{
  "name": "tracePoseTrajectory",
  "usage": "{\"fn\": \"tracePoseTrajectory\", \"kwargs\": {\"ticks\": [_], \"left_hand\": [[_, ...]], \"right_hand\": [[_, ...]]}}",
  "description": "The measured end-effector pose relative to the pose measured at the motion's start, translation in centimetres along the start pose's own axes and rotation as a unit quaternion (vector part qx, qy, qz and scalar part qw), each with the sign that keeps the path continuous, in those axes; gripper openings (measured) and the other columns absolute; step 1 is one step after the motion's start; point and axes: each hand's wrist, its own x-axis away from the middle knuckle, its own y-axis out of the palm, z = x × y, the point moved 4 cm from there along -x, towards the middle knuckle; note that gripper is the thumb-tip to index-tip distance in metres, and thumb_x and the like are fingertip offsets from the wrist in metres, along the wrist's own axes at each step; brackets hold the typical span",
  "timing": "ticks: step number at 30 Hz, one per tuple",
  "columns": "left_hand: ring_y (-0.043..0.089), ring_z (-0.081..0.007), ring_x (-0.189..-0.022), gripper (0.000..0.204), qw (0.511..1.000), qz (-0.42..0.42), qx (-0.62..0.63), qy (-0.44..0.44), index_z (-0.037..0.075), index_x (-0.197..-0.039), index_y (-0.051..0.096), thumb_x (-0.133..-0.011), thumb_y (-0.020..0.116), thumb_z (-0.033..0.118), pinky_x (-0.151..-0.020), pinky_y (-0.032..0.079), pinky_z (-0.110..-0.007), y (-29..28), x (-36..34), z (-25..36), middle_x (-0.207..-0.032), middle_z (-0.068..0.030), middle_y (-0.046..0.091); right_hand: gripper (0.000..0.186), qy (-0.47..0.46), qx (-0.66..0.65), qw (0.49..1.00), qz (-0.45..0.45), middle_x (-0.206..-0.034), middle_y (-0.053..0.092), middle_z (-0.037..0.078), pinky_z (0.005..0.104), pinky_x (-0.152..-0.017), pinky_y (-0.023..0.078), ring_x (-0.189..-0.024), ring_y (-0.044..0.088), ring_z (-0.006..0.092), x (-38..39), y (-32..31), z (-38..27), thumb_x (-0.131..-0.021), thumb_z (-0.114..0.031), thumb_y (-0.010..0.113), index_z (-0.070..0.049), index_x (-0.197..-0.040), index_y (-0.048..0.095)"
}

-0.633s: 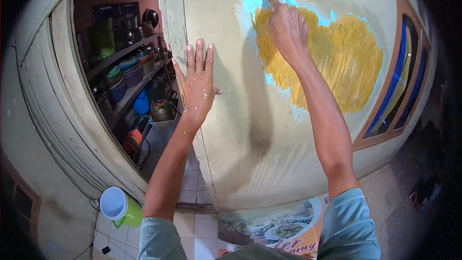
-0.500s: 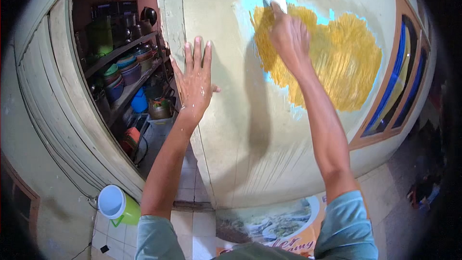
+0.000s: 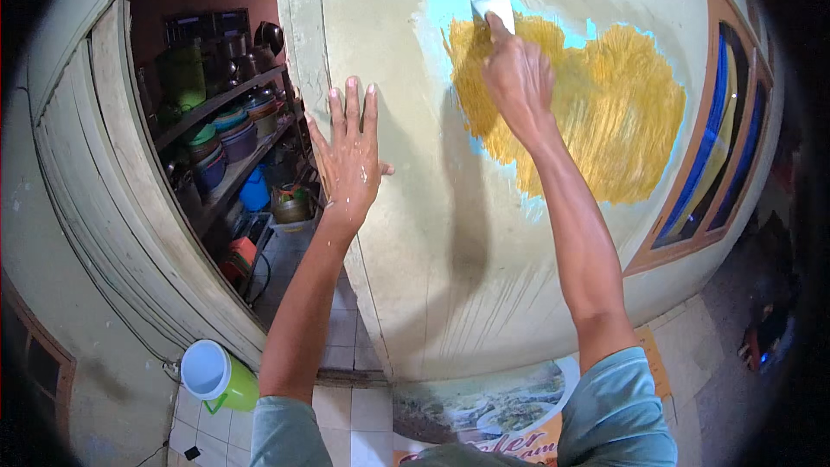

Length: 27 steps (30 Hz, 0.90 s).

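At the upper-left edge of the yellow patch (image 3: 618, 112), a scraper (image 3: 496, 6) is held by the curled right hand (image 3: 521, 78), one digit extended seemingly for pressure, while patch-left the empty left hand (image 3: 350, 164) is splayed, apparently for bracing.

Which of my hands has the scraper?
Your right hand: it holds the white scraper at the top edge of the ochre patch. Your left hand is empty, spread open beside the door frame.
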Motion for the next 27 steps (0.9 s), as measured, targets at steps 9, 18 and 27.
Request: {"fn": "tracePoseTrajectory", "kwargs": {"ticks": [9,18,27], "left_hand": [[0.009,-0.0352,-0.165,0.144,0.999,-0.024,0.022,-0.01,0.02,-0.172,0.015,-0.056,0.1,0.033,-0.123,0.016,-0.074,0.1,0.1,-0.2,-0.181,-0.0083,0.006],[0.01,-0.0345,-0.165,0.142,0.999,-0.029,0.025,-0.011,0.02,-0.172,0.017,-0.057,0.1,0.032,-0.123,0.018,-0.075,0.3,0.1,-0.1,-0.18,-0.0076,0.007],[0.016,-0.034,-0.164,0.146,1.0,-0.011,-0.009,-0.012,0.021,-0.172,0.017,-0.053,0.099,0.039,-0.124,0.02,-0.072,0.1,-0.2,0.2,-0.18,-0.0072,0.012]], "right_hand": [[0.053,0.003,0.022,0.999,-0.023,-0.091,0.074,0.029,0.0612,-0.074,0.056,-0.086,0.072,0.0502,1.4,0.2,2.0,-0.089,-0.012,0.063,-0.009,-0.142,0.062],[0.057,0.032,0.046,0.998,0.008,-0.108,0.077,0.023,0.0571,-0.084,0.057,-0.099,0.071,0.0471,-0.4,-1.0,2.6,-0.09,-0.008,0.061,-0.022,-0.145,0.067],[0.055,0.054,0.045,0.997,0.022,-0.107,0.075,0.031,0.0606,-0.087,0.057,-0.1,0.072,0.0522,-1.1,-2.7,5.6,-0.092,-0.011,0.059,-0.012,-0.146,0.064]]}}
